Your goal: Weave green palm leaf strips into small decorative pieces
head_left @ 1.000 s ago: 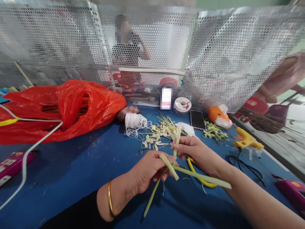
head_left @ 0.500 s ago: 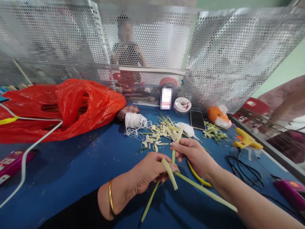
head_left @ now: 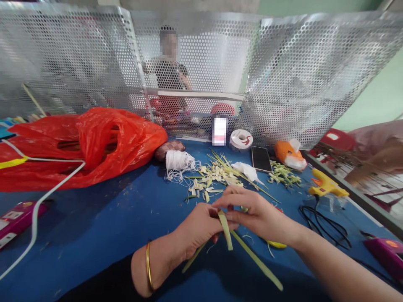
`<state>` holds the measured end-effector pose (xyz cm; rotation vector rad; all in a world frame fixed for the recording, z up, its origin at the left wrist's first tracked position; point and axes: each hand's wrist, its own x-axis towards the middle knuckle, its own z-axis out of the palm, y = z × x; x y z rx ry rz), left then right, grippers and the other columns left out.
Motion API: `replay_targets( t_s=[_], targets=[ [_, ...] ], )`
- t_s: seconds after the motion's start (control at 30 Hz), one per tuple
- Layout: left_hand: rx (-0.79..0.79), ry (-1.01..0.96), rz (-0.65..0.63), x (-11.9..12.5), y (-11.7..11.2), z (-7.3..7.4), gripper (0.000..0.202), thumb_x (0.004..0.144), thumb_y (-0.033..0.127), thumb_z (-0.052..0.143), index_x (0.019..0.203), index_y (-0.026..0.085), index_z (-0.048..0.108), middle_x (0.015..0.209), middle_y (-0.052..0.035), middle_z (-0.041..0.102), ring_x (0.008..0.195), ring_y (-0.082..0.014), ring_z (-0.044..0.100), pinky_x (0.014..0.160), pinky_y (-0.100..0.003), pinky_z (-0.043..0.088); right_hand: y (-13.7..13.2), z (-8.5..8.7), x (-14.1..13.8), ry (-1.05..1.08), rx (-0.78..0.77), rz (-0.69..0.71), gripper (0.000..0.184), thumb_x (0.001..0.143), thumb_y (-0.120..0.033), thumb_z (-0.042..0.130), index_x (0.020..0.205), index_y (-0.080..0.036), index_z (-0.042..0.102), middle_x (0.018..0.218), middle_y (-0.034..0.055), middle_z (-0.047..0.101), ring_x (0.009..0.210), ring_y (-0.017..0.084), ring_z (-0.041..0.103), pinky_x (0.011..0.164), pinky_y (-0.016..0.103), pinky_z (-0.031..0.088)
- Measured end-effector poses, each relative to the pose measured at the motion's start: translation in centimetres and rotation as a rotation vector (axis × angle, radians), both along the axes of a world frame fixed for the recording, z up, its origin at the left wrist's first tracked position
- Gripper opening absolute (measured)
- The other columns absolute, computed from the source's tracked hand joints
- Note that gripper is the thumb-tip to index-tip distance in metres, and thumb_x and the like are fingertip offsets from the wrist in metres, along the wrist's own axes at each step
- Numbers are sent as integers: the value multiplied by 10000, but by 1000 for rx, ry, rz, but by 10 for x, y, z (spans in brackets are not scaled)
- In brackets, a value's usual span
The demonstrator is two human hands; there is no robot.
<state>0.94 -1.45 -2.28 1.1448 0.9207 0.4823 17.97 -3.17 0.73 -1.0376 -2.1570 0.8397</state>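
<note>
- Right hand (head_left: pixel 255 209) has bent in against the left hand (head_left: pixel 201 226), where half a second ago it held a strip upright; the long strip (head_left: pixel 258 262) has swung down, its end now clear of the right forearm.
- Pale green strips, the focus, sit at the meeting fingertips, low in the middle of the view: one short strip (head_left: pixel 225 230) hangs in front, the long one slants down to the right, another (head_left: pixel 193 259) pokes out down-left.
- Left hand pinches them narrow between thumb and fingers; right fingers curl over the spot, and whether they grip anything, one cannot tell.
- Just beyond, a heap of scraps (head_left: pixel 217 174) on the blue table (head_left: pixel 103 235), with white thread (head_left: pixel 179 160) to its left and crumpled tissue (head_left: pixel 247 171) to its right.
- Farther out, a red bag (head_left: pixel 126 142) far left, a yellow glue gun (head_left: pixel 329 183) right.
- Behind the metal mesh (head_left: pixel 201 50), a person (head_left: pixel 171 75) in dark clothes.
</note>
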Motion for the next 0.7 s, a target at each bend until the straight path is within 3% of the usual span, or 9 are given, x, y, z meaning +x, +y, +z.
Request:
replay_targets(
  t_s=[0.13,0.27,0.4,0.7],
  targets=[
    [8,20,-42,2,-3,0,228,596,303,786,551,154,619,456,70,468,415,-49,345,442,-223,255,2,-8,-4,42,-50,15,184,910,-145,560,910,-214,731,840,23,631,792,140,608,721,269,479],
    [-5,24,-73,3,-4,-3,233,594,337,773,569,151,635,479,45,528,428,-65,403,441,-223,287,1,-13,-9,30,-119,-125,173,847,-87,564,753,-190,668,739,-7,631,694,125,579,646,242,447],
    [1,35,-133,2,-4,-3,170,613,298,747,611,143,675,517,30,578,462,-76,463,464,-219,333,-1,-17,-13,60,-144,-252,158,826,-97,549,720,-187,623,698,-19,627,652,118,558,606,225,424],
    [-50,-2,-209,1,-3,-5,170,594,280,775,589,146,670,503,25,588,464,-94,505,446,-221,345,-5,-23,-19,77,-145,-303,148,803,-110,529,693,-184,594,664,-21,594,633,116,528,588,234,402]
  ],
)
